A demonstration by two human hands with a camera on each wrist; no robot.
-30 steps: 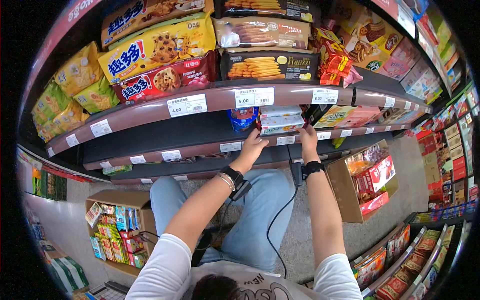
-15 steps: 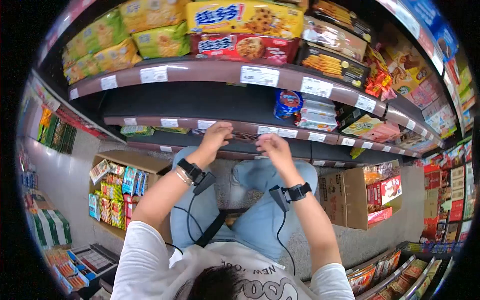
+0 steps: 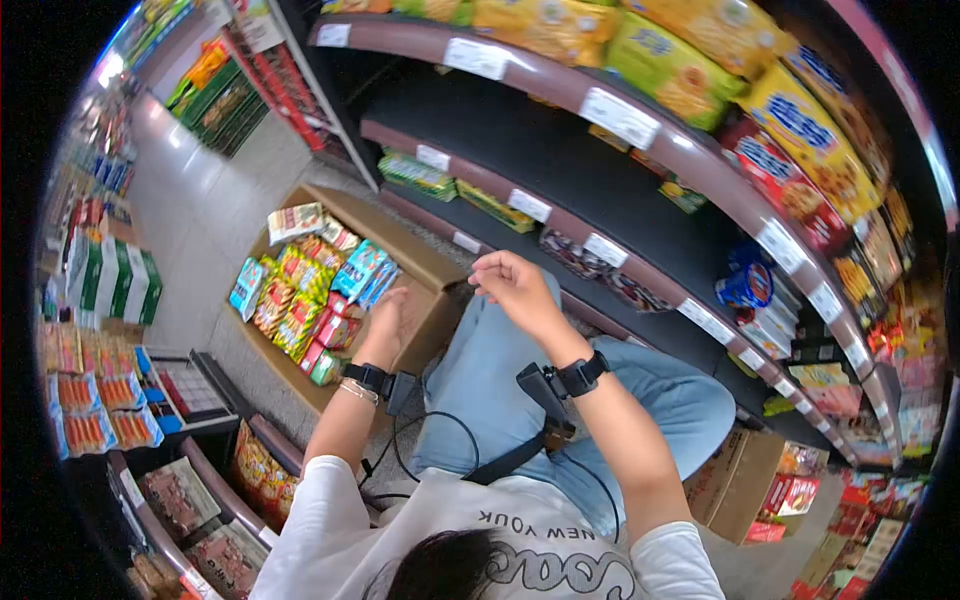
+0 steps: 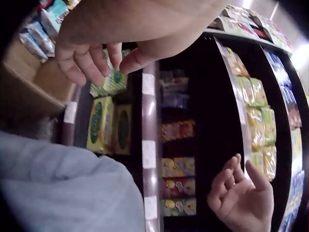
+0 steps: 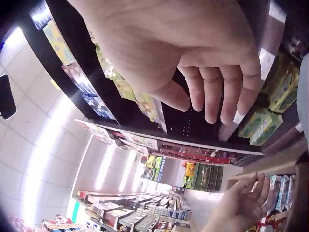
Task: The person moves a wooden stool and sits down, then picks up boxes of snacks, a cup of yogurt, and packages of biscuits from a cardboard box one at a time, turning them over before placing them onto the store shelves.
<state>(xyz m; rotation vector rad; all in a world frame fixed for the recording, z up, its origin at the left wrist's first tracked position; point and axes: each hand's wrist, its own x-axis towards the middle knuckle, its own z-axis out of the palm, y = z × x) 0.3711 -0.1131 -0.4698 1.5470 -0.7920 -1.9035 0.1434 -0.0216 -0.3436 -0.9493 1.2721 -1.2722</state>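
Observation:
My left hand (image 3: pixel 382 325) hovers at the right side of an open cardboard box (image 3: pixel 425 300), its fingers relaxed and holding nothing. Bright snack packs (image 3: pixel 300 290), in yellow, blue, red and green, fill much of that box. Above my thigh, in front of the shelf, is my right hand (image 3: pixel 520 292), its fingers loosely bent around nothing. The right wrist view shows the empty palm of the right hand (image 5: pixel 193 53) with its fingers hanging. In the left wrist view the fingers of the left hand (image 4: pixel 87 65) also droop, bare of any item.
A dark store shelf (image 3: pixel 500 130) runs along the right. On it sit a blue tub (image 3: pixel 748 287) and white packs (image 3: pixel 770 330). Green and yellow boxes (image 3: pixel 418 175) line a lower tier. Another cardboard box (image 3: pixel 725 480) stands beyond the right knee. Cables trail from both wrists.
The view has swung left toward the box of snack packs. Both hands have left the white packs on the shelf and moved left, the left hand now at the box.

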